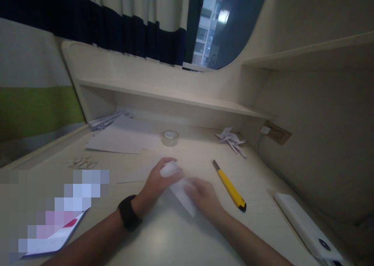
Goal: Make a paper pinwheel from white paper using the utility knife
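Observation:
A piece of white paper [181, 196], apparently folded, slants between my two hands just above the desk. My left hand [163, 180], with a black band on the wrist, is closed on its upper end, thumb across the front. Lower down on the right edge, my right hand [203, 196] grips the same paper; its fingers are partly hidden and slightly blurred. To the right of my right hand lies a yellow utility knife [230, 188] with its blade out. A roll of clear tape [170, 138] stands beyond my hands.
White sheets [122, 135] lie at the back left, with rolled paper [106, 120] behind them. Small pale bits [82, 162] are heaped at left. Folded paper pinwheels [230, 139] lie back right. A white device [304, 223] is at the right, near a wall socket [277, 133].

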Available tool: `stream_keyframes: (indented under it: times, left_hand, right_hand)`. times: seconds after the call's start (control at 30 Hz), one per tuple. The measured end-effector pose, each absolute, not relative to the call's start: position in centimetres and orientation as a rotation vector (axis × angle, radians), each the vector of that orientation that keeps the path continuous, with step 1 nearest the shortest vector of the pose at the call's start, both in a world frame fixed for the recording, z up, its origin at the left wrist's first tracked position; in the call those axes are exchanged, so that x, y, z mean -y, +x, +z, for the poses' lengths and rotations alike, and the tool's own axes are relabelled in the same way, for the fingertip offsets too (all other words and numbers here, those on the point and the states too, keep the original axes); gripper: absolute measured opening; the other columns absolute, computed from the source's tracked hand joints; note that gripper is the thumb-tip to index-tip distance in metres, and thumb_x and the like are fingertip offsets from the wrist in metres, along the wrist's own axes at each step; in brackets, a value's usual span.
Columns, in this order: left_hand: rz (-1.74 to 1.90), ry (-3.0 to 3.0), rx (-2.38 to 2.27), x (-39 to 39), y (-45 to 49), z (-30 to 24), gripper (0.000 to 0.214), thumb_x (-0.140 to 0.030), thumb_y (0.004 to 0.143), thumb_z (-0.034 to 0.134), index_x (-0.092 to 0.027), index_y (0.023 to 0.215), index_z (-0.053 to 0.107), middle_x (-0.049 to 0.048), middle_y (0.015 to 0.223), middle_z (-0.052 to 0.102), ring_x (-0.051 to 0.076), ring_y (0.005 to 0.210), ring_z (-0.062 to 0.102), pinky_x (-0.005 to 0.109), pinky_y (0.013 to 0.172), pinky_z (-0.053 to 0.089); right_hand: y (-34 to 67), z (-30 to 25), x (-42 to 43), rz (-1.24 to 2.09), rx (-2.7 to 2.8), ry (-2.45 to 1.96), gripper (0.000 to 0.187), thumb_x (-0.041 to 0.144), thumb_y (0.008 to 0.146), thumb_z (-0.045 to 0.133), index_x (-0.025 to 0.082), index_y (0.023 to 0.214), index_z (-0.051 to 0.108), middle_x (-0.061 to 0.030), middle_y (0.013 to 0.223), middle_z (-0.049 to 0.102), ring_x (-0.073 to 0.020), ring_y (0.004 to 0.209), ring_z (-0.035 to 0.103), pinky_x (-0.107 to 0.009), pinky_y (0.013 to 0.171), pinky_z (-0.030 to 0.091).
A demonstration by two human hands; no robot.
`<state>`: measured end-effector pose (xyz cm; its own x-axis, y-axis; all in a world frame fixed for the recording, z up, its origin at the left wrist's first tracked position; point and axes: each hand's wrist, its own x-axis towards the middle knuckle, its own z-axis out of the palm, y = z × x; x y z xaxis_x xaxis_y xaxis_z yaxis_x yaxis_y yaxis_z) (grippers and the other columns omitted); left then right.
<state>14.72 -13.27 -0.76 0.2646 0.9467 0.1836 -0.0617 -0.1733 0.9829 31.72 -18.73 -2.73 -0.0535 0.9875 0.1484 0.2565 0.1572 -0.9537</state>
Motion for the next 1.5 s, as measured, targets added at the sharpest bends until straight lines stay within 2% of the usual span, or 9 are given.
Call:
stream_keyframes:
  times: [0.13, 0.27, 0.4, 0.47, 0.67, 0.87, 1.0, 1.17, 1.5]
  left_hand:
    - [0.852, 1.585, -0.752, 11.4, 12.5, -0.5, 0.033, -0.039, 0.073, 0.069, -0.017, 0.096, 0.066, 0.0083, 0.093, 0.070, 0.021, 0.082, 0.064, 0.028, 0.067, 0.047]
    - [0.594, 1.766, -0.791, 10.4, 11.7, -1.3, 0.034, -0.042, 0.073, 0.068, -0.016, 0.094, 0.072, 0.0046, 0.072, 0.070, 0.015, 0.056, 0.058, 0.022, 0.048, 0.038]
    - [0.533, 1.960, -0.691, 10.9, 12.4, -1.5, 0.031, -0.043, 0.078, 0.062, -0.018, 0.090, 0.075, 0.0059, 0.079, 0.073, 0.020, 0.069, 0.063, 0.025, 0.059, 0.044]
    - [0.506, 1.983, -0.641, 11.3, 12.6, -1.4, 0.033, -0.044, 0.081, 0.058, -0.018, 0.090, 0.076, 0.0054, 0.080, 0.073, 0.021, 0.072, 0.063, 0.026, 0.062, 0.044]
    - [0.548, 1.912, -0.706, 11.6, 12.6, -1.7, 0.042, -0.048, 0.084, 0.054, -0.013, 0.071, 0.073, 0.0029, 0.059, 0.065, 0.014, 0.051, 0.053, 0.022, 0.047, 0.033]
    - [0.669, 1.811, -0.732, 11.3, 12.7, -1.9, 0.032, -0.043, 0.078, 0.063, -0.018, 0.095, 0.075, 0.0077, 0.090, 0.074, 0.022, 0.078, 0.065, 0.030, 0.069, 0.047]
    - [0.710, 1.774, -0.807, 11.6, 12.9, -1.8, 0.029, -0.039, 0.078, 0.064, -0.016, 0.092, 0.075, 0.0092, 0.090, 0.074, 0.023, 0.078, 0.066, 0.032, 0.071, 0.048]
    - [0.711, 1.713, -0.767, 11.7, 12.9, -1.9, 0.029, -0.039, 0.077, 0.066, -0.016, 0.092, 0.075, 0.0087, 0.090, 0.074, 0.023, 0.080, 0.066, 0.030, 0.070, 0.048]
    - [0.697, 1.676, -0.780, 11.5, 12.8, -1.9, 0.030, -0.037, 0.075, 0.069, -0.015, 0.094, 0.074, 0.0085, 0.091, 0.074, 0.023, 0.081, 0.066, 0.032, 0.073, 0.049]
  right_hand:
    - [33.9, -1.9, 18.0, 0.981, 1.715, -1.321, 0.028, 0.044, 0.076, 0.064, 0.017, 0.077, 0.074, -0.0030, 0.070, 0.066, -0.0164, 0.063, 0.055, -0.024, 0.054, 0.041]
    - [35.0, -1.4, 17.8, 1.069, 1.790, -1.328, 0.030, 0.044, 0.076, 0.064, 0.016, 0.072, 0.074, -0.0007, 0.059, 0.060, -0.0124, 0.054, 0.047, -0.022, 0.049, 0.035]
    - [35.3, -1.5, 17.8, 1.154, 1.797, -1.282, 0.033, 0.047, 0.075, 0.065, 0.016, 0.071, 0.074, 0.0005, 0.055, 0.058, -0.0101, 0.049, 0.041, -0.022, 0.046, 0.032]
    - [35.5, -1.5, 17.9, 1.205, 1.797, -1.259, 0.033, 0.047, 0.074, 0.065, 0.016, 0.072, 0.075, 0.0004, 0.056, 0.059, -0.0100, 0.050, 0.041, -0.021, 0.046, 0.032]
    - [35.5, -1.3, 17.7, 1.278, 1.460, -1.301, 0.032, 0.045, 0.067, 0.073, 0.015, 0.079, 0.076, -0.0021, 0.063, 0.066, -0.0116, 0.054, 0.051, -0.022, 0.050, 0.037]
    - [34.9, -1.7, 17.7, 1.242, 1.270, -1.310, 0.030, 0.039, 0.061, 0.078, 0.015, 0.080, 0.075, -0.0054, 0.072, 0.070, -0.0144, 0.061, 0.057, -0.024, 0.055, 0.043]
    - [34.5, -2.2, 17.7, 1.344, 1.107, -1.213, 0.045, 0.032, 0.058, 0.080, 0.021, 0.100, 0.072, -0.0028, 0.076, 0.069, -0.0146, 0.060, 0.059, -0.024, 0.052, 0.043]
    - [34.4, -2.5, 17.8, 1.415, 1.046, -1.217, 0.031, 0.032, 0.058, 0.078, 0.015, 0.083, 0.075, -0.0023, 0.060, 0.064, -0.0122, 0.050, 0.053, -0.023, 0.045, 0.039]
    - [34.4, -2.5, 17.7, 1.457, 1.004, -1.170, 0.032, 0.030, 0.055, 0.079, 0.016, 0.083, 0.076, -0.0023, 0.060, 0.064, -0.0126, 0.053, 0.053, -0.024, 0.049, 0.039]
